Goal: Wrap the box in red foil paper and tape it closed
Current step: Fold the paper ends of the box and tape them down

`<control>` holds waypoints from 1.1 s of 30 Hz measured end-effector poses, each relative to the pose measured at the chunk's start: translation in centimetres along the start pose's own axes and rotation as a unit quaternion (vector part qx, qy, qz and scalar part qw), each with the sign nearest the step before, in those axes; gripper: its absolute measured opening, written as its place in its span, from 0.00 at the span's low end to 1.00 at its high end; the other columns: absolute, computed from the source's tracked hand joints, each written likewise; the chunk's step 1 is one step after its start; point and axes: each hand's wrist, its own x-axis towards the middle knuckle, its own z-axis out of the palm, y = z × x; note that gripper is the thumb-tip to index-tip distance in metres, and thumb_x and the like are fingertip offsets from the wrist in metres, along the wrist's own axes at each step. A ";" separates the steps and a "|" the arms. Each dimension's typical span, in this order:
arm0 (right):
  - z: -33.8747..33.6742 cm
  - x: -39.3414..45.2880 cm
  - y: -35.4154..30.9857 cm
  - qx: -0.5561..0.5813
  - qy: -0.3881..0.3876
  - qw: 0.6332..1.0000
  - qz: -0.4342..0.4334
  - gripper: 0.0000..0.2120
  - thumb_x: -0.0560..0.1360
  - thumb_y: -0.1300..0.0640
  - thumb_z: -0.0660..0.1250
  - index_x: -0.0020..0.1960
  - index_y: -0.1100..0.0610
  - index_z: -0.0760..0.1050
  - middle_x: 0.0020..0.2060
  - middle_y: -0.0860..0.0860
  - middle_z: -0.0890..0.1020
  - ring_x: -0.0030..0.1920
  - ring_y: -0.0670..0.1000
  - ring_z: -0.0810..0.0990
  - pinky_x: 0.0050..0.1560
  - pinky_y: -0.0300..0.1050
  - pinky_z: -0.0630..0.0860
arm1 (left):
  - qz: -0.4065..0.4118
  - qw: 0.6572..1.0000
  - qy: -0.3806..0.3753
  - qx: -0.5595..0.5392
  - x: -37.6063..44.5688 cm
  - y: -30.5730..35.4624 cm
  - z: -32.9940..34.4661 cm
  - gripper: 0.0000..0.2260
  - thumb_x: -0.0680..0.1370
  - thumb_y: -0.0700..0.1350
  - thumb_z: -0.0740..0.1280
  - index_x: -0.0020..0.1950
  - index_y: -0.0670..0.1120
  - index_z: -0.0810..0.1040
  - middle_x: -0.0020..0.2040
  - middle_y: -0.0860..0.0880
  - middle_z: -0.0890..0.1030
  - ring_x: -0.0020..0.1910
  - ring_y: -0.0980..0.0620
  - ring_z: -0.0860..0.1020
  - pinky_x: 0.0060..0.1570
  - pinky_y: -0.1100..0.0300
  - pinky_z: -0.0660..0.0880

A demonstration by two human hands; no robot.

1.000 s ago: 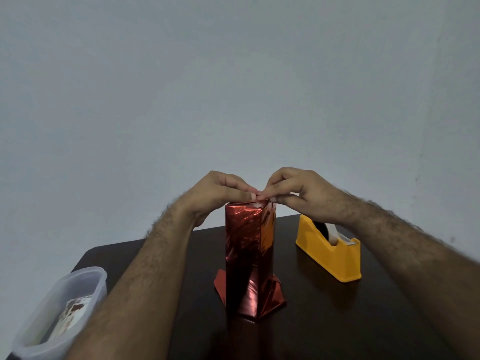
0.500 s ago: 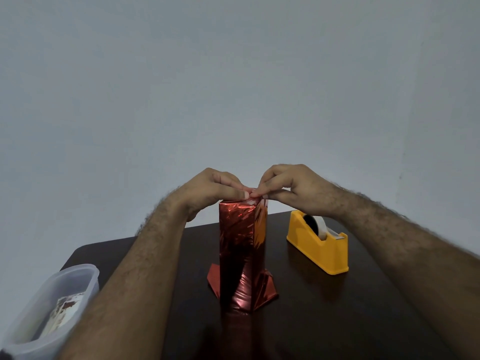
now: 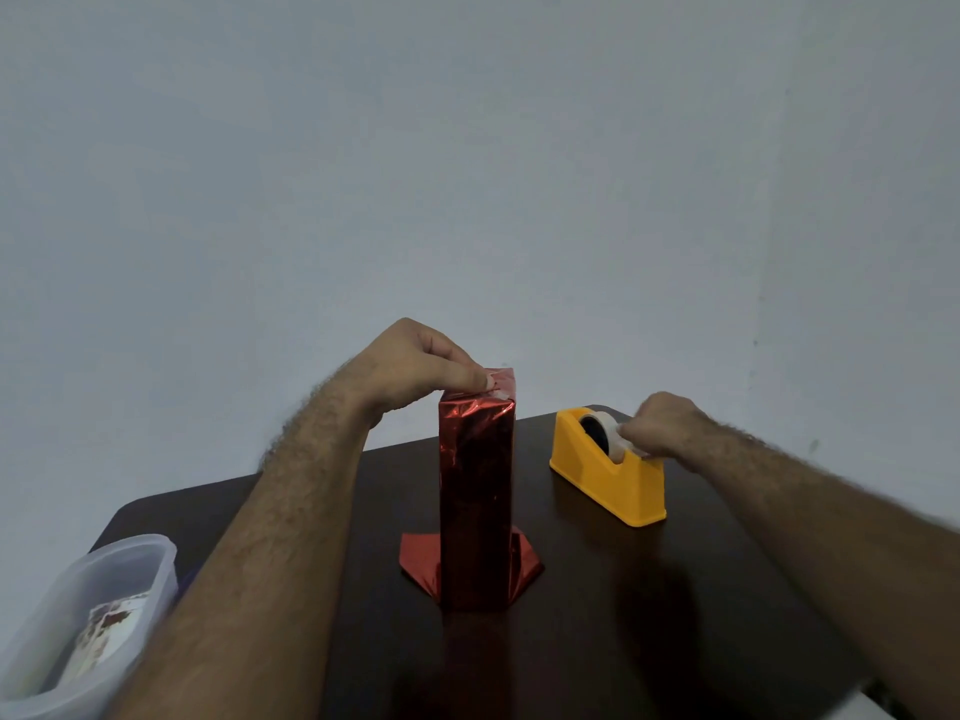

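Under our fingers lies a dark, glossy brown table with rounded corners, smooth enough to mirror what stands on it. Just below our left fingers stands the tall rectangular box wrapped in crinkled red foil paper, upright, its loose foil ends splayed flat on the table around its base. Down beside our left forearm, well away from the fingers, sits a translucent plastic tub with rounded walls and a printed paper inside. Directly under our right fingers rests the blocky yellow plastic tape dispenser, wedge-shaped, carrying a roll of pale tape on a black core.

Our left hand is curled, its fingertips pressed together on the folded foil at the box's top edge, holding the flap down. Our right hand is curled over the dispenser's top, fingers bunched against the tape roll; we cannot tell whether they actually pinch the tape end.
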 end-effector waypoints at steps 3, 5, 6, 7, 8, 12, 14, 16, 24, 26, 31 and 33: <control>-0.7 -0.4 0.0 -0.006 -0.028 0.999 0.045 0.12 0.81 0.53 0.69 0.45 0.60 0.74 0.42 0.56 0.79 0.38 0.53 0.77 0.32 0.45 0.75 | -0.001 1.000 0.000 0.005 0.0 0.0 -0.1 0.05 0.73 0.44 0.81 0.47 0.45 0.91 0.48 0.53 0.90 0.52 0.59 0.86 0.59 0.58 0.77; -1.0 -0.2 0.0 0.074 -0.079 0.989 0.096 0.07 0.81 0.56 0.69 0.51 0.61 0.77 0.45 0.57 0.80 0.42 0.54 0.80 0.39 0.49 0.81 | -0.002 1.000 -0.002 0.003 0.0 0.0 -0.1 0.05 0.74 0.44 0.81 0.47 0.45 0.91 0.48 0.53 0.90 0.52 0.59 0.86 0.58 0.58 0.77; -1.0 -0.1 0.2 0.130 -0.103 0.978 0.127 0.05 0.81 0.59 0.69 0.54 0.61 0.78 0.46 0.57 0.82 0.43 0.55 0.81 0.45 0.53 0.84 | -0.003 1.000 -0.002 0.003 0.0 0.0 0.0 0.05 0.74 0.44 0.81 0.47 0.45 0.91 0.47 0.53 0.90 0.51 0.59 0.86 0.57 0.58 0.77; -1.2 -0.1 0.2 0.179 -0.126 0.963 0.156 0.05 0.81 0.62 0.68 0.56 0.62 0.79 0.46 0.57 0.83 0.44 0.55 0.83 0.51 0.56 0.85 | -0.004 1.000 -0.001 0.002 0.0 0.0 0.0 0.05 0.74 0.44 0.81 0.47 0.45 0.91 0.47 0.53 0.90 0.51 0.60 0.86 0.56 0.59 0.76; -1.3 0.0 0.3 0.213 -0.146 0.950 0.178 0.06 0.81 0.65 0.67 0.57 0.63 0.78 0.46 0.57 0.83 0.44 0.56 0.85 0.55 0.58 0.85 | -0.003 1.000 0.000 0.003 0.0 0.0 0.1 0.05 0.74 0.44 0.81 0.47 0.45 0.90 0.47 0.53 0.90 0.51 0.60 0.86 0.56 0.59 0.76; -1.3 0.3 0.7 0.266 -0.169 0.925 0.211 0.10 0.81 0.66 0.68 0.62 0.65 0.78 0.52 0.58 0.83 0.55 0.57 0.86 0.60 0.59 0.83 | -0.009 1.000 -0.003 0.004 0.0 0.0 0.0 0.05 0.73 0.45 0.81 0.46 0.46 0.91 0.48 0.53 0.90 0.54 0.58 0.86 0.61 0.56 0.76; -1.0 0.4 0.9 0.290 -0.173 0.918 0.207 0.14 0.81 0.66 0.68 0.66 0.66 0.76 0.61 0.59 0.81 0.61 0.59 0.83 0.61 0.60 0.83 | -0.010 1.000 -0.005 0.006 0.0 -0.1 0.0 0.05 0.73 0.46 0.82 0.47 0.47 0.91 0.49 0.53 0.90 0.56 0.57 0.85 0.66 0.53 0.76; -0.7 0.1 0.9 0.330 -0.174 0.905 0.203 0.17 0.82 0.65 0.66 0.71 0.64 0.73 0.71 0.59 0.76 0.68 0.62 0.79 0.62 0.62 0.81 | -0.009 1.000 -0.005 0.006 0.0 -0.1 0.0 0.05 0.73 0.46 0.81 0.47 0.47 0.91 0.49 0.53 0.90 0.57 0.57 0.85 0.68 0.51 0.76; 0.1 -0.5 2.2 0.510 -0.138 0.830 0.177 0.09 0.79 0.68 0.66 0.59 0.61 0.75 0.72 0.56 0.73 0.76 0.65 0.69 0.58 0.75 0.79 | -0.016 1.000 0.006 0.003 0.1 -0.2 0.1 0.04 0.73 0.46 0.81 0.46 0.48 0.91 0.49 0.53 0.90 0.57 0.56 0.85 0.66 0.53 0.75; 0.1 -0.8 2.7 0.544 -0.128 0.812 0.166 0.13 0.79 0.69 0.65 0.63 0.62 0.74 0.67 0.58 0.75 0.75 0.64 0.70 0.64 0.77 0.75 | -0.019 1.000 0.011 0.001 0.1 -0.3 0.1 0.04 0.73 0.46 0.81 0.46 0.48 0.91 0.48 0.53 0.90 0.58 0.57 0.84 0.62 0.56 0.74; 1.3 -1.7 4.0 0.567 -0.105 0.801 0.161 0.07 0.77 0.69 0.68 0.53 0.62 0.76 0.63 0.60 0.78 0.62 0.58 0.79 0.44 0.63 0.85 | -0.025 1.000 0.015 0.002 0.1 -0.5 0.0 0.04 0.73 0.47 0.81 0.46 0.48 0.91 0.49 0.54 0.90 0.59 0.55 0.84 0.67 0.53 0.74; 2.0 -1.9 4.5 0.579 -0.089 0.793 0.167 0.09 0.75 0.69 0.69 0.54 0.62 0.77 0.63 0.60 0.78 0.56 0.57 0.80 0.35 0.56 0.85 | -0.026 1.000 0.017 0.006 0.2 -0.5 -0.1 0.05 0.73 0.47 0.81 0.47 0.49 0.91 0.49 0.54 0.90 0.60 0.54 0.83 0.70 0.49 0.74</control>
